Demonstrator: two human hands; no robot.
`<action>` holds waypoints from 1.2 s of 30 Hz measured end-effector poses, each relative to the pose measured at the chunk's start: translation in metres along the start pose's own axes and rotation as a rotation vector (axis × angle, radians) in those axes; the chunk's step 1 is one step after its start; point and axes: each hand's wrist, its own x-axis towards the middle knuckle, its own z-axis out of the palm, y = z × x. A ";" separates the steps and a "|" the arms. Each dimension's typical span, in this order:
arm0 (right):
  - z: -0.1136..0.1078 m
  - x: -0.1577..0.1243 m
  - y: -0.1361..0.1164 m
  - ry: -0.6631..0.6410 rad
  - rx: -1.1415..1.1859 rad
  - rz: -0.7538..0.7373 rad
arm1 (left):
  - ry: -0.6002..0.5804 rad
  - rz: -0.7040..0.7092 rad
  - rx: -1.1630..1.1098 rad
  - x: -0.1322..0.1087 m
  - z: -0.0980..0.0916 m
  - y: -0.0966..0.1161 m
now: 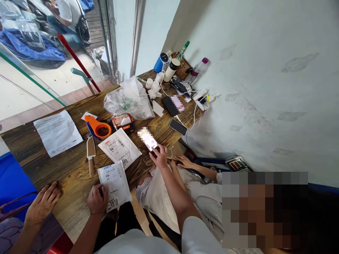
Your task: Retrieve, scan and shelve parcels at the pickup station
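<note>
My left hand (97, 200) rests at the table's near edge with its fingers curled. Its thumb lies on the left edge of a white parcel (114, 183) marked 2012, which seems pinched there. Out to the right, my right hand (160, 157) reaches over the table's edge, fingers apart, fingertips on the lower end of a lit phone (149, 141). That phone lies on the wood, part of its screen blurred. Between the hands, a second white parcel (116, 146) lies partly under the first.
An orange tape dispenser (102, 130), a knife (90, 151) and a printed sheet (58, 132) lie left. Behind are a plastic bag (129, 98), bottles, cables and a power strip (202, 100). A co-worker's hand (43, 203) rests at left; another person sits close on the right.
</note>
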 end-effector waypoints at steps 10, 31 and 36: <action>0.000 0.018 -0.004 -0.103 0.029 -0.002 | 0.011 -0.001 -0.002 0.002 -0.003 0.003; 0.006 0.009 0.018 0.047 0.001 0.018 | 0.015 0.034 0.041 0.001 -0.002 0.000; 0.003 0.006 0.017 -0.010 0.033 -0.038 | 0.004 -0.003 0.025 -0.001 0.001 -0.001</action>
